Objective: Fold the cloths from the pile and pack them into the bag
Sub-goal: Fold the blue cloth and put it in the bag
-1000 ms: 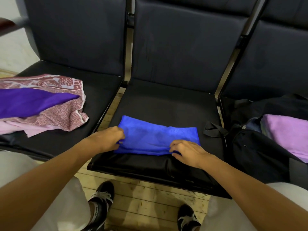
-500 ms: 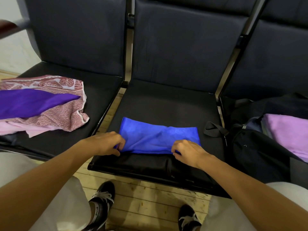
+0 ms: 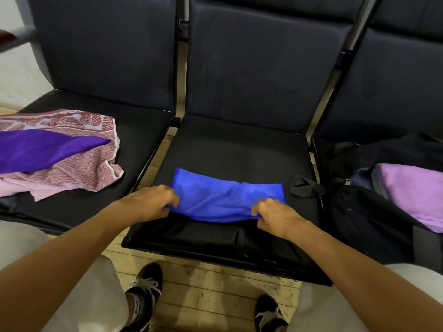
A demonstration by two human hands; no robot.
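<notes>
Now both hands pinch the near edge of the blue cloth point(image 3: 227, 197), which lies half folded on the middle seat point(image 3: 239, 149): the left hand point(image 3: 148, 203) at its left corner, the right hand point(image 3: 275, 215) at its right. If one grip slips during the next fold, the edges can go uneven and the soft fabric can bunch. Compared with a second ago, the near edge is lifted a little. Farther off, the pile point(image 3: 52, 152) waits on the left seat, and the bag point(image 3: 364, 212) stands open at right.
</notes>
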